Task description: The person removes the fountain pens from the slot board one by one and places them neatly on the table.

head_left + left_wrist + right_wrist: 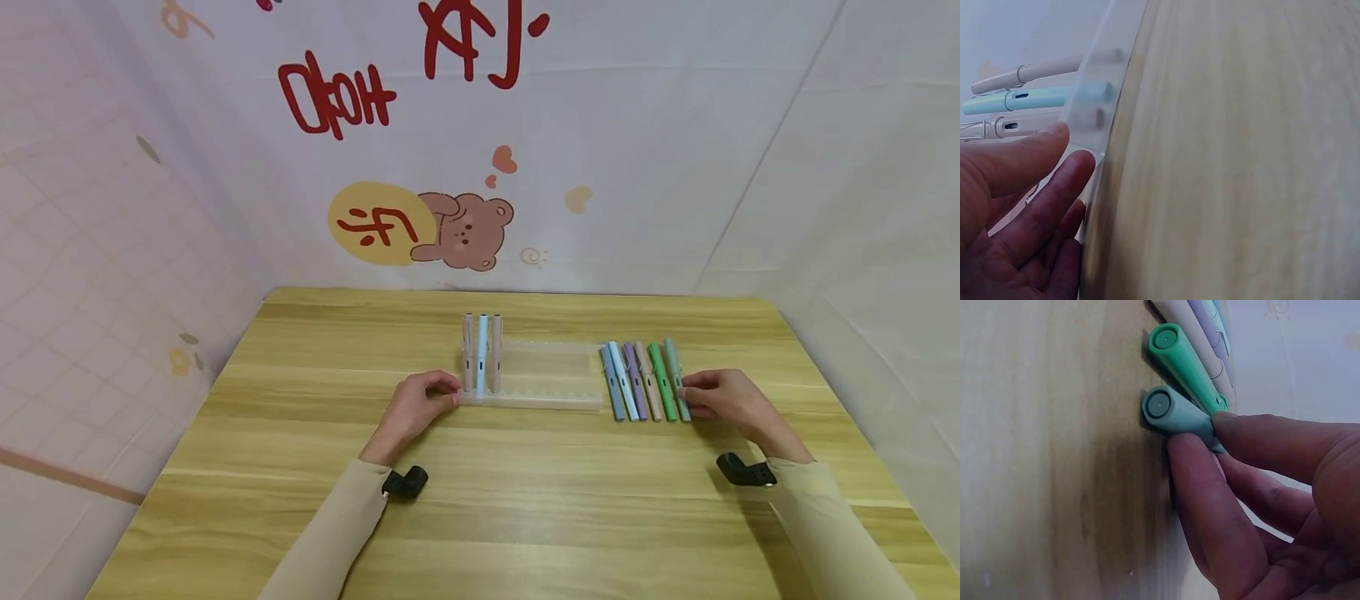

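Observation:
A clear plastic pen rack (536, 402) holds three pens at its left end: a pinkish-beige pen (468, 354), a light blue pen (482, 354) and another beige pen (497, 354). At the rack's left front corner, my left hand (422, 408) pinches its end between thumb and index finger. My right hand (723, 402) pinches the pale teal pen (1179, 415), rightmost in a row on the table. In the right wrist view, its thumb and index finger are on either side of the barrel. Beside it lies a green pen (662, 382).
Left of the green pen lie a beige pen (648, 381), a purple pen (634, 381), a light blue pen (622, 381) and a darker blue pen (611, 383), close to the rack's right end. Behind the wooden table (540, 500) hangs a printed white curtain (637, 142).

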A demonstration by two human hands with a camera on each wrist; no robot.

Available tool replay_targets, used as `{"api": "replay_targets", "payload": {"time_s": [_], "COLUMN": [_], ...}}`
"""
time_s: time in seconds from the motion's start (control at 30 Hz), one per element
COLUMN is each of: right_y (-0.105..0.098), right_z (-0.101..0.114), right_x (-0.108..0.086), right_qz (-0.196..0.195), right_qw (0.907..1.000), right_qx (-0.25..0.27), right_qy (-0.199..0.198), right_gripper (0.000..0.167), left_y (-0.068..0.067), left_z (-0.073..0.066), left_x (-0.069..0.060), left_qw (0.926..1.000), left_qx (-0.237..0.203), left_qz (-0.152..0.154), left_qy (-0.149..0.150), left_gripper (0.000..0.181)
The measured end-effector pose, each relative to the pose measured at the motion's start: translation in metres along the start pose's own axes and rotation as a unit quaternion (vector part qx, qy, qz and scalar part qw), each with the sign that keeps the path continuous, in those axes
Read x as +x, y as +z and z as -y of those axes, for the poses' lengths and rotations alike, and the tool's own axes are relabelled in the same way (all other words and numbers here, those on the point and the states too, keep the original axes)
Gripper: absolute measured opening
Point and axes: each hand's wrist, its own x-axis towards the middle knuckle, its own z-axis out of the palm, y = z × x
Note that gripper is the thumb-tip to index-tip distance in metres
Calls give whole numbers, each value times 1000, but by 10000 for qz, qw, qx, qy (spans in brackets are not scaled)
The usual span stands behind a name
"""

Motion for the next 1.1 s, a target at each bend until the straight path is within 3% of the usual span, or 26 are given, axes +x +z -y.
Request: {"api": "replay_targets", "payload": {"time_s": [0.9,1.1], "right_y": [8,3], "right_z": [1,4], "right_x": [0,-5], "right_qz": [-149,-272], "right_qw": [9999,9983], "right_qx": [-47,-521], "right_qy": [38,-14], "right_gripper": [53,56], "left_y": [-1,-1], "left_z": [-1,-2], "left_x": [-6,-7], "left_qw": [9999,10000], "left_qx": [-50,-1], "left_qz": [-60,-42], "left_qy": [91,83], "left_gripper": [12,12]}}
